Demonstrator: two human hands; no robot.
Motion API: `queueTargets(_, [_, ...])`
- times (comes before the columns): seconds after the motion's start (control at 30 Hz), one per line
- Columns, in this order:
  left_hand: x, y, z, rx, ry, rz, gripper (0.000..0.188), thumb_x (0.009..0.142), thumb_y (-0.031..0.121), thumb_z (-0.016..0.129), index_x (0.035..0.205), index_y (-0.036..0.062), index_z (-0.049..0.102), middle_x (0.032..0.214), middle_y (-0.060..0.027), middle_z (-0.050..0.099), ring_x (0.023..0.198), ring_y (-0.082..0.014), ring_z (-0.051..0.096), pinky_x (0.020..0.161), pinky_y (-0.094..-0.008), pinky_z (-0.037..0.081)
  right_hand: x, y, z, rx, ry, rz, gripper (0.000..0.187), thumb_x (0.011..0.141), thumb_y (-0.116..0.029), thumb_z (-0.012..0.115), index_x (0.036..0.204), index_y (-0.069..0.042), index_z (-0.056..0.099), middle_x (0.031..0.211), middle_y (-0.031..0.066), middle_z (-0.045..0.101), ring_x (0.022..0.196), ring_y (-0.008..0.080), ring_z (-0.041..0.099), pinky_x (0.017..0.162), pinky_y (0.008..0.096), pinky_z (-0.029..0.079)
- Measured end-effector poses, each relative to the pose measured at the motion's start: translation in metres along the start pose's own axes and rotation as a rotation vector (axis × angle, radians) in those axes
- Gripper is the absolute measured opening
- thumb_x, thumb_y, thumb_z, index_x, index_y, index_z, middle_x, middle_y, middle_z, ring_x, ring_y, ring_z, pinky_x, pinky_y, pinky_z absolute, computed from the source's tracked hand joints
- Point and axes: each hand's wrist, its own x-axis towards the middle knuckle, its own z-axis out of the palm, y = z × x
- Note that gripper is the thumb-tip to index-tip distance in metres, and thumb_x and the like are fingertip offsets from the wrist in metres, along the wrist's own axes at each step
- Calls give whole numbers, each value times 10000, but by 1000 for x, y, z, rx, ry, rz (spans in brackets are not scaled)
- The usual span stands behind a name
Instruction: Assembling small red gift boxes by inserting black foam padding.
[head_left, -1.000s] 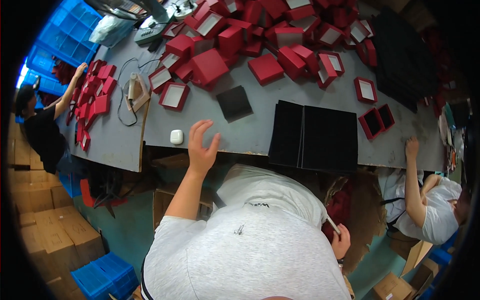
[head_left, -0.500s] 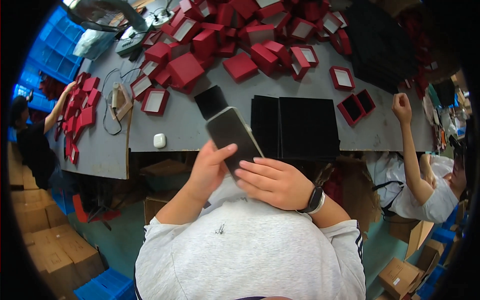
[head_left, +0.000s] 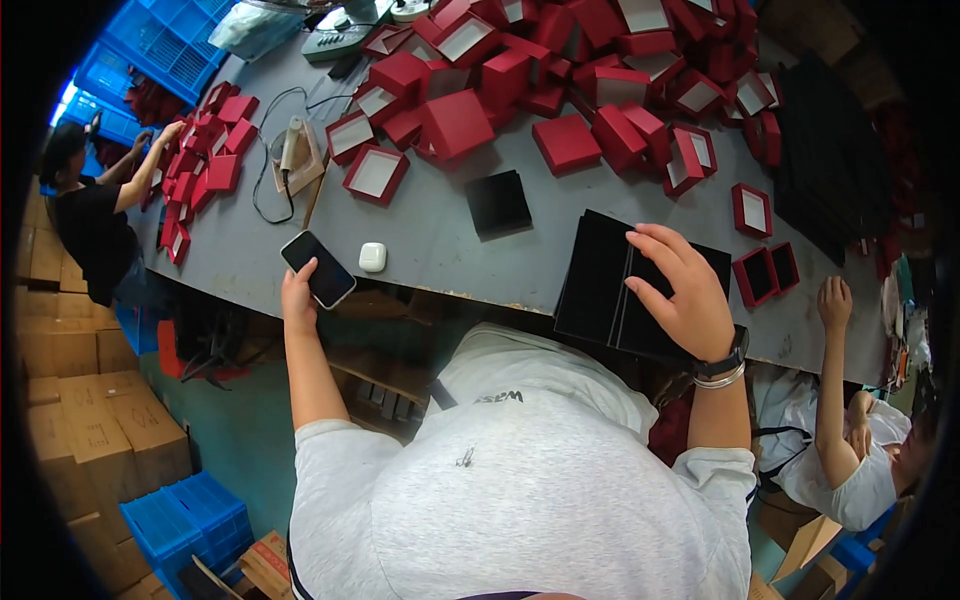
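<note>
And the phone (head_left: 320,270) has swung away to the left since half a second ago, when both hands met on it; now only the left hand (head_left: 300,288) has it, while the right hand (head_left: 688,300) has gone across to the black sheets (head_left: 590,285). In the head view, our only one, we see the left thumb over the phone's edge, fingers mostly hidden behind, grip closed, the phone at the near edge of the table (head_left: 430,265), just left of a small white case (head_left: 373,257). The right hand is loosely spread above the sheets, thumb apart, gripping nothing we can see; whether the fingertips touch, we can't tell. Here's our worry: a slackened one-handed hold could let the phone drop past that edge, and a sideways sweep might clip the case. On the right, the sheets overhang the near edge, so a careless push could tip them off.
</note>
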Motion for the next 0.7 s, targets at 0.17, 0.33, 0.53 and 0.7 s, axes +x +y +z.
queueTargets(0.17, [23, 13, 28, 75, -89, -56, 366, 883, 124, 727, 1190, 9, 564, 1058, -96, 684, 915, -220, 687, 777, -326, 563, 5, 4, 19, -6, -91, -34, 528, 822, -213, 748, 1313, -101, 589, 1333, 99, 584, 1075, 306, 626, 917, 404, 500])
queueTargets(0.33, [30, 8, 59, 521, 215, 227, 793, 906, 367, 713, 1475, -44, 343, 1416, -225, 492, 1306, -305, 491, 1080, -378, 381, 35, 3, 51, -27, -167, -37, 578, 809, -212, 763, 1337, -93, 560, 1339, 123, 567, 1108, 321, 615, 947, 416, 500])
queueTargets(0.53, [-20, 16, 96, 477, 230, 421, 690, 927, 338, 694, 1450, -7, 403, 1400, -174, 528, 1299, -286, 500, 1092, -385, 366, 104, 12, 139, -240, -294, -105, 853, 721, -247, 842, 1455, -104, 431, 1407, 185, 494, 1283, 364, 502, 1055, 451, 430])
queueTargets(0.7, [-137, -15, 118, 141, -205, 521, 382, 931, 53, 648, 1298, 18, 547, 1306, -91, 577, 1229, -187, 541, 1044, -325, 407, 159, 9, 203, -350, -350, -134, 963, 645, -254, 871, 1483, -135, 411, 1406, 195, 495, 1361, 345, 431, 1147, 500, 302])
